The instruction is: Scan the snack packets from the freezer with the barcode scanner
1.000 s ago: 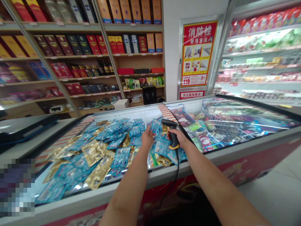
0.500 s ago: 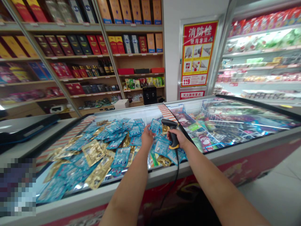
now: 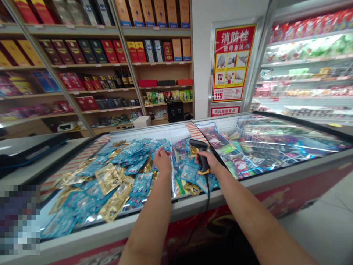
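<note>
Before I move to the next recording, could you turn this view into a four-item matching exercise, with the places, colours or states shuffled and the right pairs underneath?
1. scanner
2. packets
3. fire-hydrant poster
4. cable

A. red and yellow, on the wall
B. hanging from the handle's lower end
C. gripped in the right hand
D. blue and gold, spread over the freezer

Pairs: 1-C, 2-D, 3-A, 4-B

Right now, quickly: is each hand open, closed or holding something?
Left hand: partly curled near the blue packets; whether it grips one can't be told.
Right hand: closed around the black-and-yellow scanner.
</note>
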Tool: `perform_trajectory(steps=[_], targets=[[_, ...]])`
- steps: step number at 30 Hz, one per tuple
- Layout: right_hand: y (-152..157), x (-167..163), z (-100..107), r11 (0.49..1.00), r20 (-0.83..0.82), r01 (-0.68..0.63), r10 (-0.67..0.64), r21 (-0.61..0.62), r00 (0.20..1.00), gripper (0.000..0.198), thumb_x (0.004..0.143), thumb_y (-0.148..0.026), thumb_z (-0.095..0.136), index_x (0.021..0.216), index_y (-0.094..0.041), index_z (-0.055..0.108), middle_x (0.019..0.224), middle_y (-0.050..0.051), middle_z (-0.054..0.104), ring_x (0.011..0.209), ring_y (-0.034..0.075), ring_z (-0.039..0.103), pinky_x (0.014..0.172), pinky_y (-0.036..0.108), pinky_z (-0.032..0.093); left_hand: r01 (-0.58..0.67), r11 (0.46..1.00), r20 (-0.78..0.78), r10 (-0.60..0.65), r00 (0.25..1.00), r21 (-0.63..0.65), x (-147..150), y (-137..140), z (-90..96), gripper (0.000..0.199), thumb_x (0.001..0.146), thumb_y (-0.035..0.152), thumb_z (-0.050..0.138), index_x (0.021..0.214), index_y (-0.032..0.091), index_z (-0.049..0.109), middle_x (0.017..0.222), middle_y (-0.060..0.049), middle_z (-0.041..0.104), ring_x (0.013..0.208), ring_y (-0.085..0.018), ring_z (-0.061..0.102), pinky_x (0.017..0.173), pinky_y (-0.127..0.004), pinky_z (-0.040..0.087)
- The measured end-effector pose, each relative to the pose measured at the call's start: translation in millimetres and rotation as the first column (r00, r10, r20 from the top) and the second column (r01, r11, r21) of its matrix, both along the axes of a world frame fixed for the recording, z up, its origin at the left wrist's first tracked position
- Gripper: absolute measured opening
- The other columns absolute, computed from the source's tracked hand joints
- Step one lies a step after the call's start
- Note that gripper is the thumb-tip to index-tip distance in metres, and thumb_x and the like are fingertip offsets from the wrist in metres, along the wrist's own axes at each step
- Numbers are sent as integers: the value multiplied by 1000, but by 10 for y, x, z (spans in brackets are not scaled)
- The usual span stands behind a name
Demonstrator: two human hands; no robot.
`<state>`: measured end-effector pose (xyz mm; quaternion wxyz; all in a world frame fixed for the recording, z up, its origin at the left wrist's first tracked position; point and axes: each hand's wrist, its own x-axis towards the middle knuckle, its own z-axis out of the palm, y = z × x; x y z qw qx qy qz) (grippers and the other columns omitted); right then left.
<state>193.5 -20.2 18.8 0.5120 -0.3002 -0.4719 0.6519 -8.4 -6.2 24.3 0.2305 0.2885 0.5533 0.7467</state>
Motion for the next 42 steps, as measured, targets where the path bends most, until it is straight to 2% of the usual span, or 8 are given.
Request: perform_trajectory(steps=[5, 15, 22, 26, 29, 32, 38, 42], targets=[[-11, -5, 16, 999, -12, 12, -12, -30, 1000, 21, 67, -35, 64, 68, -14, 62, 59, 2, 61, 52, 11, 54, 51, 22, 43, -98, 995, 257, 91, 962, 12, -83, -25, 89, 32, 76, 24, 41, 98, 11, 60, 69, -1, 54, 54, -11, 58, 59, -28, 53], [-21, -1, 22, 999, -18, 17, -18, -41, 1000, 21, 65, -35, 64, 69, -15, 60, 60, 2, 61, 52, 11, 54, 50, 22, 42, -279, 960, 241, 274, 931, -11, -209, 2, 91, 39, 85, 19, 25, 122, 21, 33, 93, -4, 49, 68, -10, 55, 62, -25, 52], [-43, -5, 55, 999, 13, 7, -6, -31, 1000, 22, 68, -36, 62, 61, -15, 60, 59, 3, 61, 54, 11, 53, 51, 21, 43, -604, 791, -210, 610, 764, 97, -148, -135, 147, 40, 71, 7, 43, 110, 15, 49, 114, -13, 47, 109, -23, 46, 95, -37, 37], [-60, -9, 77, 999, 20, 10, -9, -43, 1000, 22, 67, -36, 62, 60, -15, 60, 58, 3, 61, 53, 11, 53, 51, 21, 43, -319, 938, -577, 336, 745, 135, -82, -179, 146, 29, 78, 12, 43, 102, 17, 59, 103, -9, 59, 103, -22, 50, 95, -37, 36], [-49, -6, 65, 999, 3, 16, -16, -47, 1000, 21, 66, -35, 63, 62, -15, 60, 59, 3, 61, 52, 10, 53, 50, 21, 43, -128, 991, -822, 41, 568, -38, -1, -186, 100, 24, 78, 16, 49, 92, 22, 67, 98, -7, 64, 105, -26, 51, 96, -44, 33], [-39, -2, 57, 998, -12, 16, -17, -68, 1000, 21, 67, -35, 64, 62, -15, 61, 58, 2, 61, 51, 10, 53, 48, 21, 42, -79, 988, -892, -86, 443, -135, 71, -194, 72, 23, 80, 20, 51, 91, 24, 70, 98, -8, 66, 108, -28, 50, 98, -44, 32], [-70, -5, 104, 995, 8, 25, -24, -96, 1000, 21, 68, -33, 62, 59, -15, 60, 55, 3, 61, 49, 10, 52, 44, 20, 40, -27, 854, -778, -461, 427, -520, 111, -230, 98, 36, 85, 43, 43, 100, 22, 68, 91, -11, 70, 86, -25, 63, 74, -32, 45], [-97, -5, 138, 994, 9, 19, -19, -107, 1000, 20, 68, -33, 62, 60, -15, 60, 55, 3, 61, 49, 11, 53, 45, 21, 40, -12, 798, -740, -553, 382, -603, 110, -226, 75, 32, 80, 45, 50, 88, 22, 71, 87, -12, 70, 83, -26, 64, 70, -30, 44]])
